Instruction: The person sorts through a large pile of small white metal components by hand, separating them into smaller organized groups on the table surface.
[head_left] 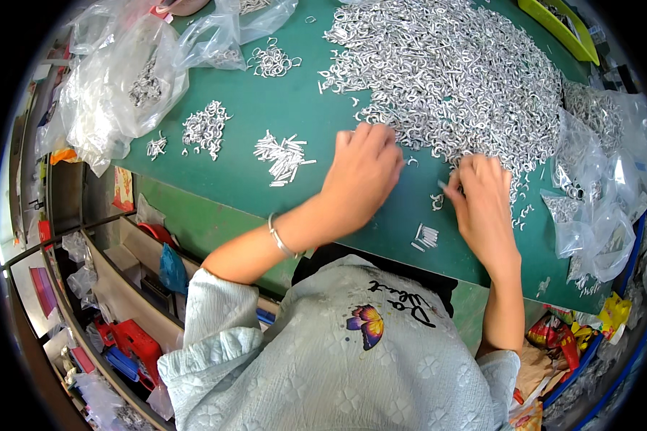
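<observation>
A large heap of small silvery metal pieces point(446, 72), many hook-shaped or curved, covers the far right of the green table point(244, 115). At the heap's near edge, my left hand point(366, 169) is closed with its fingers curled down; whatever its fingertips hold is hidden. Further right, my right hand point(482, 205) bends its fingers onto the heap's front edge, thumb drawn in beside them. Any piece in its grip is too small to make out. Between the hands lies a small cluster of curved pieces point(436, 202), and nearer me a little group of straight metal bars point(425, 235).
Left of my hands lie a pile of straight bars point(284, 156), a pile of curved pieces point(205, 129) and some rings point(274, 60). Clear plastic bags point(115, 86) sit at the left, others point(597, 215) at the right. A yellow-green tray point(564, 29) stands far right. Open drawers point(133, 280) are lower left.
</observation>
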### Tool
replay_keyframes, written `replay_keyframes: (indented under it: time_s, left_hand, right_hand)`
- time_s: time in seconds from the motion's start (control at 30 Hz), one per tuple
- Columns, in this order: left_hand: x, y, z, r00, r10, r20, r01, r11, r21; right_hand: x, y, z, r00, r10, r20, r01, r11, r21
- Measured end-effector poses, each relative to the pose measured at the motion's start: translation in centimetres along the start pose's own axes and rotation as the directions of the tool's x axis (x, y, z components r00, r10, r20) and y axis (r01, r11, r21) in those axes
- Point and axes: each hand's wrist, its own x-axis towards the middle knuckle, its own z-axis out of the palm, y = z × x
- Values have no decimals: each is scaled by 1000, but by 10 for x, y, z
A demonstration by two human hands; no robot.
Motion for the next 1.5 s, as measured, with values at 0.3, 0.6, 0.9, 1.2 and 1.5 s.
replay_keyframes:
  time_s: [0.3, 0.6, 0.9, 1.2, 1.5]
  left_hand:
    - [-50, 45, 15, 957, 128, 260, -40, 947, -317]
    - [19, -18, 16, 998, -37, -55, 42, 994, 98]
    - [-6, -20, 4, 997, 17, 76, -20, 999, 40]
    - [-2, -13, 0, 996, -61, 68, 49, 985, 167]
    - [-2, -24, -5, 993, -114, -36, 117, 990, 78]
  right_hand:
    - [-42, 3, -3, 983, -77, 164, 53, 988, 147]
    - [41, 4, 29, 966, -195, -172, 199, 980, 8]
    - [1, 8, 14, 975, -215, 54, 222, 954, -204]
    - [21, -2, 24, 973, -162, -165, 158, 987, -35]
    - [-4, 15, 20, 976, -158, -148, 137, 981, -141]
